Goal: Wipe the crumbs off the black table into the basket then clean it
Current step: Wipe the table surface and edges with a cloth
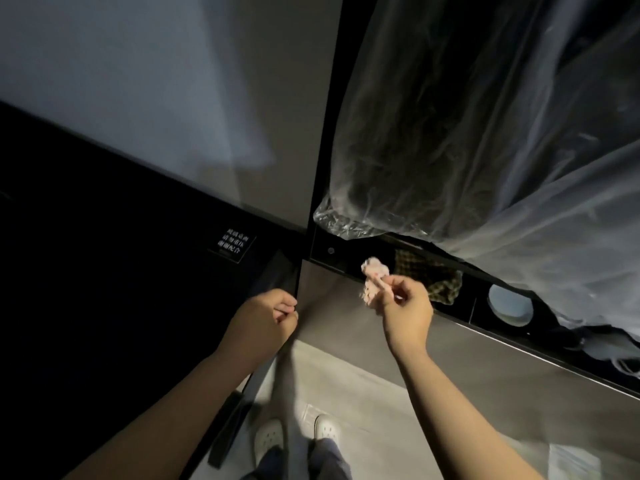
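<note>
Black table (pixel 104 271) fills the left of the view. At its near right edge the left hand (pixel 266 323) curls into a loose fist. To the right, the right hand (pixel 405 313) pinches a crumpled tissue (pixel 374 275) between thumb and fingertips, near a checked cloth (pixel 436 278).

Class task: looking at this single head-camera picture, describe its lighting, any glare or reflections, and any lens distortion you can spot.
Head view: dim overall, the black table almost featureless; the plastic sheeting catches pale sheen and glare; a soft light patch falls across the grey wall; straight edges bow from the wide lens; the right hand and its crumpled tissue look slightly soft.
</note>
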`<act>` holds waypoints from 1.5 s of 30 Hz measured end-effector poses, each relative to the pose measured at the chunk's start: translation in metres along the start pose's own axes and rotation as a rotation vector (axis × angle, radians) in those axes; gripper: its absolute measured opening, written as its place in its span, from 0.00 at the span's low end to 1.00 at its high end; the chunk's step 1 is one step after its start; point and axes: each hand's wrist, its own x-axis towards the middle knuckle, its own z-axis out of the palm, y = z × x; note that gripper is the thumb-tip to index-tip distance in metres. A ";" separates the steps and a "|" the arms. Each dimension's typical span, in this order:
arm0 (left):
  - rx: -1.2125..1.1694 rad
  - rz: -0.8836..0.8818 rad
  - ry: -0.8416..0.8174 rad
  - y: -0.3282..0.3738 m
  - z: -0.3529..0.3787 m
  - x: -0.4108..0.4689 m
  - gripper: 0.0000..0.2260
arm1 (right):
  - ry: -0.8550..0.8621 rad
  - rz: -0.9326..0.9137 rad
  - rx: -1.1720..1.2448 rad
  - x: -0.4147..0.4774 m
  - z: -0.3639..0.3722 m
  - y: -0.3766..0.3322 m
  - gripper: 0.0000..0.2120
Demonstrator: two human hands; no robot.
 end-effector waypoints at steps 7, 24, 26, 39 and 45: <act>0.047 -0.065 0.027 0.002 0.017 0.010 0.06 | -0.004 -0.069 -0.105 0.041 0.031 0.008 0.11; 0.055 -0.123 0.019 -0.023 0.012 0.026 0.05 | 0.115 -0.035 -0.232 0.047 0.055 0.040 0.09; 0.044 -0.120 0.028 -0.025 0.010 0.026 0.05 | 0.126 -0.028 -0.212 0.056 0.062 0.034 0.08; 0.033 -0.077 0.003 -0.021 0.010 0.027 0.06 | 0.132 -0.148 -0.189 0.028 0.016 0.047 0.10; 0.045 -0.058 -0.039 -0.008 0.032 0.027 0.05 | 0.307 0.078 -0.389 0.048 -0.029 0.057 0.17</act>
